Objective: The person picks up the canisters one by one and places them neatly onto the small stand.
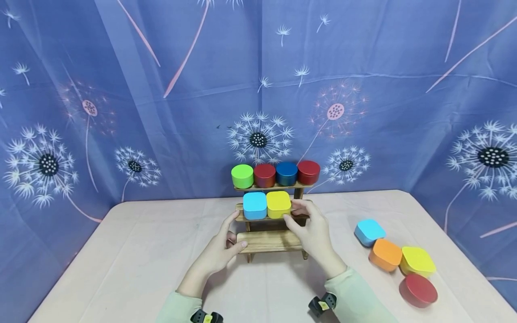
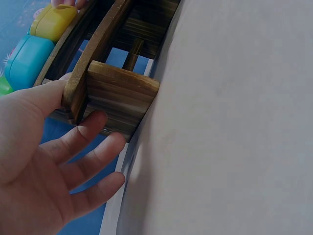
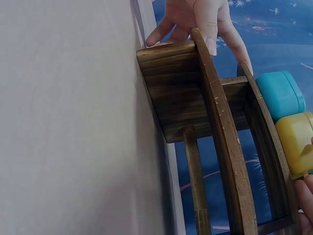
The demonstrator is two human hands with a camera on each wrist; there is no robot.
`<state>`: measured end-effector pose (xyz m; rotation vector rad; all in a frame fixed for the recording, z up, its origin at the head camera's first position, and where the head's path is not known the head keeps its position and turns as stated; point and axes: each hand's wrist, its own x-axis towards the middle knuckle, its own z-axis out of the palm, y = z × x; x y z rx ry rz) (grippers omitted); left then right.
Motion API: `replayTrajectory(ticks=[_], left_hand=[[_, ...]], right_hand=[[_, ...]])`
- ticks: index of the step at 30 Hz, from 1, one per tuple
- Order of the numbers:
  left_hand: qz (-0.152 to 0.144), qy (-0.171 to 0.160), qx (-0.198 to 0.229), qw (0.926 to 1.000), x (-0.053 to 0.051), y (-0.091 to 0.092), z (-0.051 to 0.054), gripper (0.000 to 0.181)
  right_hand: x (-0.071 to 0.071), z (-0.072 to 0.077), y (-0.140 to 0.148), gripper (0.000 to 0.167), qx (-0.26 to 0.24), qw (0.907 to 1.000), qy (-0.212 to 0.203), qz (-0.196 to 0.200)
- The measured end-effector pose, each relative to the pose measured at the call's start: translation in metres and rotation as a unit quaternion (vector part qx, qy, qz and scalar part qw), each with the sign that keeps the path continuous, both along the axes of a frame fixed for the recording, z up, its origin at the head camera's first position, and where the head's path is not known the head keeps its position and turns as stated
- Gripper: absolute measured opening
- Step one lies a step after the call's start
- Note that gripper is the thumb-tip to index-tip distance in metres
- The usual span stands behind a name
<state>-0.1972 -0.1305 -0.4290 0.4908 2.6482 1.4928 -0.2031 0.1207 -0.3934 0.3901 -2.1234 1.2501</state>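
At 8 o'clock of the wooden stand (image 1: 269, 236), my left hand (image 1: 218, 255) is relaxed, fingers apart, thumb touching the left end of the lowest shelf (image 1: 278, 246). The stand looks stiff yet light enough to slide, so its ends are where I'd steady it. On the middle shelf (image 3: 269, 132), a light-blue box (image 1: 255, 205) sits at 9 o'clock of the yellow box (image 1: 278, 204). Both seem light and rigid, their smooth walls perhaps slippery; opposite sides look the surest hold. My right hand (image 1: 316, 231), at 4 o'clock, pinches the yellow box at its right side, thumb in front. Farther out at 4 o'clock, an orange box (image 1: 385, 255) and a red box (image 1: 418, 290) lie on the worktop (image 1: 141, 251), probably just as light. I can read no brand, label or writing; the yellow patches on my wrist devices (image 1: 322, 305) are too small to make out.
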Motion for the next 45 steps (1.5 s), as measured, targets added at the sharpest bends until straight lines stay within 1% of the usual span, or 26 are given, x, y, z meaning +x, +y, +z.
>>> replayTrajectory(ticks=[3,8,14,20,23,28,32,35,37,41,45], left_hand=[[0.001,0.001,0.0,1.0,0.0,0.0,0.0,0.078],[0.003,0.006,-0.004,1.0,0.0,0.001,0.0,0.078],[0.006,0.001,-0.002,1.0,0.001,0.001,0.001,0.078],[0.002,0.002,0.001,1.0,0.0,0.001,0.003,0.078],[0.001,0.004,-0.002,1.0,0.0,0.001,0.003,0.078],[0.001,0.007,-0.005,1.0,0.0,0.0,0.002,0.078],[0.003,0.006,-0.006,1.0,0.001,0.0,-0.001,0.078],[0.001,0.006,-0.004,1.0,0.001,-0.001,-0.002,0.079],[-0.001,0.006,-0.002,1.0,0.001,-0.001,-0.003,0.078],[-0.003,0.005,0.0,1.0,0.001,-0.001,-0.003,0.078],[-0.003,0.01,-0.001,0.9999,-0.001,0.0,-0.002,0.078]], right_hand=[[0.0,0.0,0.001,0.041,-0.004,1.0,-0.001,0.0],[0.001,0.0,0.003,0.04,-0.012,0.9998,-0.014,0.0],[0.001,0.0,0.008,0.04,-0.009,0.9997,-0.017,-0.012],[0.001,0.001,0.013,0.041,-0.023,0.999,-0.032,-0.023],[0.001,0.003,0.015,0.04,-0.025,0.9988,-0.033,-0.026],[0.001,0.003,0.02,0.039,-0.025,0.9986,-0.034,-0.032],[0.0,0.002,0.026,0.038,-0.039,0.9978,-0.039,-0.036],[0.001,0.001,0.032,0.037,-0.051,0.9966,-0.053,-0.037],[0.002,0.0,0.037,0.037,-0.054,0.9954,-0.069,-0.039],[0.006,-0.001,0.05,0.04,-0.044,0.9916,-0.105,-0.062],[0.01,-0.002,0.062,0.042,-0.031,0.9876,-0.129,-0.084]])
